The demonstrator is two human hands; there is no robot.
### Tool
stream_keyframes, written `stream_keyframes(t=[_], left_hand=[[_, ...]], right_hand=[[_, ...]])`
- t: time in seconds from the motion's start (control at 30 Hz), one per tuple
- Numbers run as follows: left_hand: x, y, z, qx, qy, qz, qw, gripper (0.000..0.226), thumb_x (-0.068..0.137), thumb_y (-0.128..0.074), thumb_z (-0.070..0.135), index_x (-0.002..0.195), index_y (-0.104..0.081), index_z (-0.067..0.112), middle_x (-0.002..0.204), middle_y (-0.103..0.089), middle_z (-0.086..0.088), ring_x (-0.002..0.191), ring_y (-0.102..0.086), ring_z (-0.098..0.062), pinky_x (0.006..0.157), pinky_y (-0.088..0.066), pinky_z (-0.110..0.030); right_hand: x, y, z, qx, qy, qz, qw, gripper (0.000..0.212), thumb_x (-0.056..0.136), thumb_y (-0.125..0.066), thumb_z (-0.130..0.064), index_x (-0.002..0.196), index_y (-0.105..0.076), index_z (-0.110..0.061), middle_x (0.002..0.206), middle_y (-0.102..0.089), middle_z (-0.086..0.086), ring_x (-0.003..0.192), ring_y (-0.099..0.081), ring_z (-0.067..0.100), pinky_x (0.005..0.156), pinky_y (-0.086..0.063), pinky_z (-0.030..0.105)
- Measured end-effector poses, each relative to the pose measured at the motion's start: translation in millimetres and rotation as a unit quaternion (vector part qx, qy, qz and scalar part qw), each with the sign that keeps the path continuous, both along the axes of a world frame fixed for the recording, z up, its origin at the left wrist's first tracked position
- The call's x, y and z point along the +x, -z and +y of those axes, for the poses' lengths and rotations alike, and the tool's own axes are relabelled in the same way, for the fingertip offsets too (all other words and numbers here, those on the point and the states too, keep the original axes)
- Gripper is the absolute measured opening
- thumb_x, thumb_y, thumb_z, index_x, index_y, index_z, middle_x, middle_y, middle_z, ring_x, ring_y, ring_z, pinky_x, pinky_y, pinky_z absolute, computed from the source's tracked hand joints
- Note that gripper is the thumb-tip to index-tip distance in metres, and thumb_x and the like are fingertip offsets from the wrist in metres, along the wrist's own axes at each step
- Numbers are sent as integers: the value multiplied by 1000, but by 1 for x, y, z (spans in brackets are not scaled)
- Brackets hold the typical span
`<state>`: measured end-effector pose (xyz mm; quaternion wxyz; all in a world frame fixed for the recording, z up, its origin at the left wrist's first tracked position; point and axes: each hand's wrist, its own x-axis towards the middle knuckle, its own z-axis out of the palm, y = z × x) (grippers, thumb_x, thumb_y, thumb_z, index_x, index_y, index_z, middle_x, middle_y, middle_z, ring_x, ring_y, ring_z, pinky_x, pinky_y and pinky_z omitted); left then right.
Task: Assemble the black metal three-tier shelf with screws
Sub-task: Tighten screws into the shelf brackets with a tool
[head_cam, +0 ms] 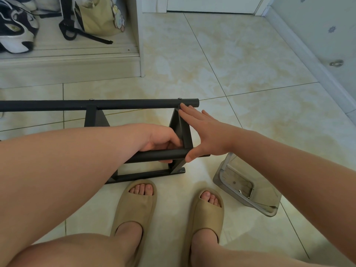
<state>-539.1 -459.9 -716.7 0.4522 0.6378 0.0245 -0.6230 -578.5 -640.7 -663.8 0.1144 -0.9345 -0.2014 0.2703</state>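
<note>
Most of the view = tiled floor. Low cabinet top left w/ a sneaker and a bag on it.

Shelf frame lies on the floor straight ahead of the person's feet, part built. Far tube and near tube both run left-right, long axis across the view. Far tube leaves the picture at left; near tube goes behind the left arm. Two panels bridge them: end panel at the right ends, second panel further left.

Clear box lies tipped on the floor just right of the near tube's end. Small bits inside, too small to tell what. Tan slippers sit just beside the frame's near edge.

Left hand is wrapped round the near tube close to its right end, steadying it. Right hand is spread flat and grasps nothing. Its fingertips press the end panel's top corner just under the far tube, thumb at the near tube's end.

Two screw heads on top of the far tube, one right above the fingertips.

Judgement: right hand is nearer to that joint and to the box, so the next screw or check prob. falls to it while left braces. Risk = frame tipping toward the feet.
</note>
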Motion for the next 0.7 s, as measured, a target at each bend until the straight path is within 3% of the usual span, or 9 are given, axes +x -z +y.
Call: stream_keyframes(t=[0.1, 0.2, 0.3, 0.43, 0.7], left_hand=[[-1, -1, -2, 24, 1, -8, 1000, 18, 96, -57, 23, 98, -71, 11, 86, -69, -5, 83, -62, -19, 94, -52, -40], [0, 1, -3, 33, 11, -26, 999, 23, 96, -59, 24, 110, -69, 9, 100, -69, -9, 94, -61, -24, 99, -51, -41], [1, 3, -4, 22, 17, -35, 999, 20, 96, -58, 21, 107, -68, 9, 102, -68, -11, 96, -59, -27, 104, -47, -43], [1, 5, 0, -11, 11, -15, 1000, 15, 95, -55, 15, 93, -69, 12, 89, -68, -7, 85, -58, -22, 95, -46, -39], [1, 2, -2, 28, -3, 5, 1000, 20, 96, -58, 26, 104, -70, 11, 97, -68, -7, 93, -60, -22, 93, -53, -40]], right_hand=[[0, 0, 0, -1, -1, -1, 1000, 135, 74, -79, -65, 162, 13, -19, 167, 24, -6, 153, 19, 7, 122, 15, 29], [0, 0, 0, 0, -1, -1, 1000, 135, 74, -79, -64, 162, 13, -18, 167, 24, -6, 154, 19, 7, 123, 14, 30], [0, 0, 0, 0, 0, -1, 1000, 135, 74, -79, -64, 162, 12, -19, 167, 24, -7, 153, 19, 7, 122, 15, 30], [0, -1, 0, -1, -1, 1, 1000, 134, 74, -79, -64, 161, 13, -19, 167, 25, -7, 153, 20, 7, 122, 15, 29], [0, -1, 0, -2, -1, 1, 1000, 134, 75, -79, -64, 161, 13, -19, 167, 25, -6, 153, 20, 5, 123, 15, 30]])
